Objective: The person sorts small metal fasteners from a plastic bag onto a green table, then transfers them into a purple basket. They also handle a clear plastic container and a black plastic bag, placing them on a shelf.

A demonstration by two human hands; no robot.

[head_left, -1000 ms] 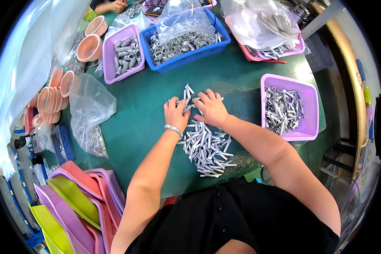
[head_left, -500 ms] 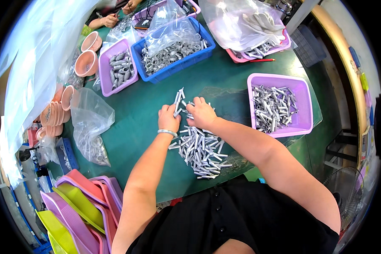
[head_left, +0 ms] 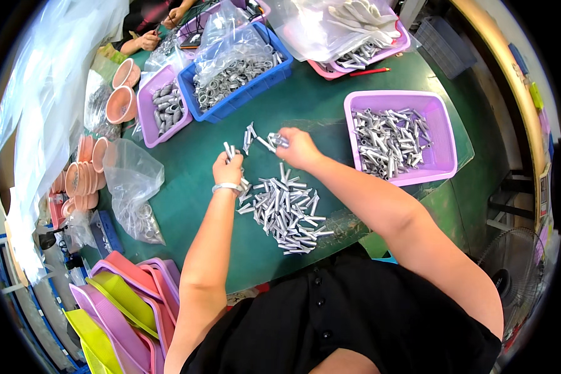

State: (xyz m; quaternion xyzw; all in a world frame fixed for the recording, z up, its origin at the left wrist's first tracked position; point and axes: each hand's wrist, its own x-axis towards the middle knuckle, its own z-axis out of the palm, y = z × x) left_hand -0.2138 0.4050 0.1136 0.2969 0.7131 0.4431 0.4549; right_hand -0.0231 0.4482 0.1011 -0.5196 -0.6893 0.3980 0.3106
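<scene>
Silver tubes point(head_left: 285, 215) heaped on the green table point(head_left: 184, 193), more in both hands

From my remote seat, I see the main heap lying loose near the table's front edge, just below the hands. The left hand point(head_left: 228, 167) has its fingers closed around a few tubes, their ends poking up past the fingertips. The right hand point(head_left: 299, 148) pinches several more, blurred enough that I cannot count them. Between and beyond the hands I make out a small loose cluster point(head_left: 249, 137) on the tabletop.

To the right, I have a purple basket point(head_left: 441, 157) partly filled with similar tubes. Farther back stand a blue bin point(head_left: 249, 93) of metal rings, a smaller purple tray point(head_left: 147, 119) of grey curved pieces, and a red pencil point(head_left: 369, 71). On my left I note a clear bag point(head_left: 131, 174) and nested colored baskets point(head_left: 109, 311). A co-worker's hand point(head_left: 148, 41) shows at the far edge.
</scene>
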